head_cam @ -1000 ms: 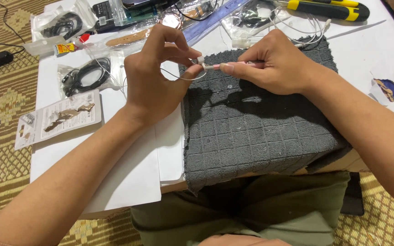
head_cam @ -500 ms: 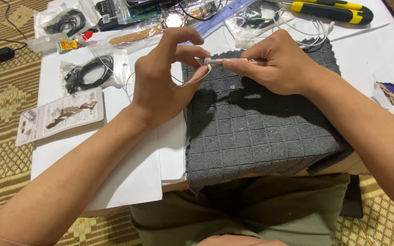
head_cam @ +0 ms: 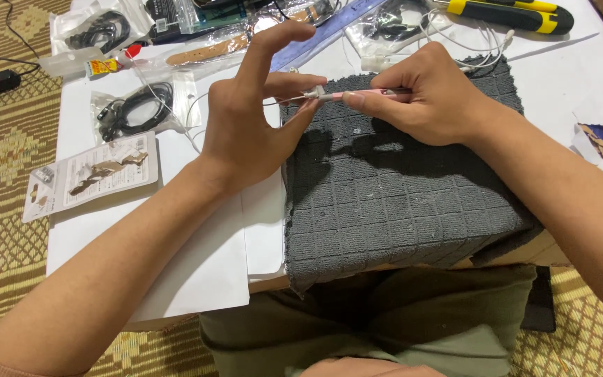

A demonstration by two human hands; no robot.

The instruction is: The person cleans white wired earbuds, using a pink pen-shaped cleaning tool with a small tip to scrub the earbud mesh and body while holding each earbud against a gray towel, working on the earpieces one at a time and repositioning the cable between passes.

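Observation:
My right hand (head_cam: 423, 98) grips a thin pink tool (head_cam: 364, 93) that lies level over the far edge of a grey checked cloth (head_cam: 399, 195). The tool's pale tip (head_cam: 313, 93) meets the thumb and middle finger of my left hand (head_cam: 252, 132), which pinch it together with a thin wire (head_cam: 277, 103). My left index finger sticks up. Both hands hover just above the cloth.
White paper sheets (head_cam: 197, 265) cover the low table. Bags of black cables (head_cam: 134, 112) and a printed card (head_cam: 95, 171) lie left. A yellow-black utility knife (head_cam: 507, 14), white cables (head_cam: 469, 42) and a ruler (head_cam: 329, 35) sit at the back. A patterned mat (head_cam: 8, 139) surrounds the table.
My left hand has opened its fingers wider and raised the index finger, still pinching at the tool tip. The right hand stays on the tool.

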